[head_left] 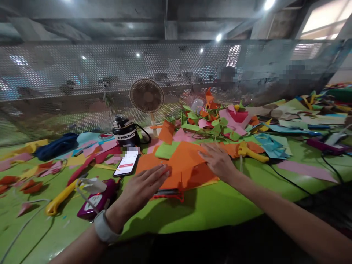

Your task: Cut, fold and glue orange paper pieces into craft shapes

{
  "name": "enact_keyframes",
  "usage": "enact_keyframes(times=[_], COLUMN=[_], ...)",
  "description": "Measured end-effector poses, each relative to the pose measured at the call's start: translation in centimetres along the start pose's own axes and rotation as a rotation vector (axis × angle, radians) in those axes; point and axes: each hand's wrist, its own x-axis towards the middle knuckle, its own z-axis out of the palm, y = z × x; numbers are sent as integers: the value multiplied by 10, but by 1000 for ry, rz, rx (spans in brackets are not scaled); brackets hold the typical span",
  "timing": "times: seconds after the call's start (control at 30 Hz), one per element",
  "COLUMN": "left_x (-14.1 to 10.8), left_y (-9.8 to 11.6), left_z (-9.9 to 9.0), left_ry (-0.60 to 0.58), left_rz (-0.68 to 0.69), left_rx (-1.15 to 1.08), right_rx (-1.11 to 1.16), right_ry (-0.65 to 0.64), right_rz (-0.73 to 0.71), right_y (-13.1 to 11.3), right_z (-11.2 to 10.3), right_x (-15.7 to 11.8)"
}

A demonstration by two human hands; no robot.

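Orange sheets (189, 161) lie on the green table cover (214, 209) in front of me. My left hand (145, 187) is over their left side, fingers stretched out and close together, palm down. At their upper right edge, my right hand (217, 161) reaches in with its fingers spread. Neither hand grasps anything visible. A green paper piece (167, 150) rests at the back of the sheets. Under their front edge a dark flat object (168, 191) with a red cord shows. To the right of my right hand is a yellow glue gun (253, 153).
A lit phone (127, 161), a purple power strip (97, 201), a yellow-handled tool (62, 198) and a black bottle (125, 132) stand or lie left. Behind are a fan (147, 96) and a heap of coloured paper (211, 121). A perforated screen (90, 88) borders the table.
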Motion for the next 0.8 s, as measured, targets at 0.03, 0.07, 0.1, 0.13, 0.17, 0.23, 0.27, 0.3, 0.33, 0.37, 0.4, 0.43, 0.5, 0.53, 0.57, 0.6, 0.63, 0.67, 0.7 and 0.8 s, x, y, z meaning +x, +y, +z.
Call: enact_keyframes(times=[0.03,0.07,0.1,0.13,0.17,0.23,0.27,0.3,0.33,0.37,0.4,0.43,0.5,0.53,0.57,0.6,0.63,0.67,0.7,0.8], left_x=[-4,-7,-9,-8,-5,6,13,20,27,33,38,42,46,46,46,45,45,44,44,44], left_y=[-4,-7,-9,-9,-7,0,4,8,12,14,15,15,12,11,9,8,8,8,9,10], left_z=[4,9,14,18,22,28,30,32,34,37,39,42,48,52,55,58,60,62,63,63], left_ry=[-21,-32,-44,-46,-43,-34,-53,-82,-130,-168,-207,-248,-286,-288,-281,-273,-269,-265,-259,-229], left_rz=[-30,-66,-118,-168,-213,-267,-257,-216,-181,-157,-143,-138,-149,-163,-183,-213,-246,-284,-326,-449], left_rx=[-13,-6,15,40,61,61,22,-45,-111,-167,-221,-270,-345,-370,-387,-398,-408,-420,-440,-538], right_rx=[-2,-2,0,4,12,39,58,79,102,128,155,184,244,272,300,326,347,365,380,439], right_ry=[0,2,2,-4,-17,-72,-111,-155,-204,-257,-309,-353,-391,-382,-361,-338,-324,-323,-331,-373], right_rz=[-16,-32,-46,-52,-51,-44,-40,-36,-31,-22,-7,11,37,36,23,2,-19,-38,-46,6], right_y=[-1,-4,-7,-11,-15,-23,-26,-28,-30,-31,-31,-31,-31,-31,-32,-34,-35,-38,-40,-42], right_z=[2,4,6,7,8,10,10,11,12,13,13,14,15,15,15,14,14,13,11,9], right_x=[-5,-8,-10,-11,-10,-7,-5,-3,-1,0,0,0,0,0,0,0,1,2,3,8])
